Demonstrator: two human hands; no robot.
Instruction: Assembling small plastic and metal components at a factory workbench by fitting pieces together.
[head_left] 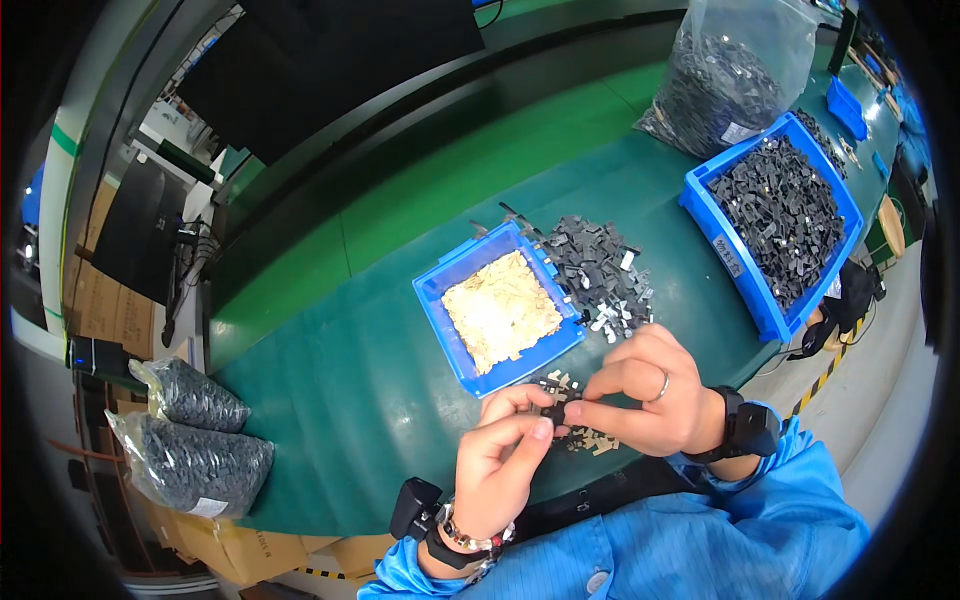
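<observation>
Head view: a small dark part [556,412] sits between the fingertips of both hands, just above the near edge of the green table [350,410]. The left hand [500,455] pinches it between thumb and forefinger, the other fingers curled. The right hand [648,395] meets it from the other side, thumb and forefinger nearly together; whether they grip it or only touch it cannot be told. Loose pieces [596,442], black and gold, lie under and around the fingertips. Just beyond stands a blue tray [432,308] of gold pieces [500,312], with a heap [592,262] of dark parts close against its right side. Farther right, a larger blue bin [748,287] is full of dark parts, a clear bag [722,88] of them behind it. Two filled bags [200,462] rest at the table's left end.
</observation>
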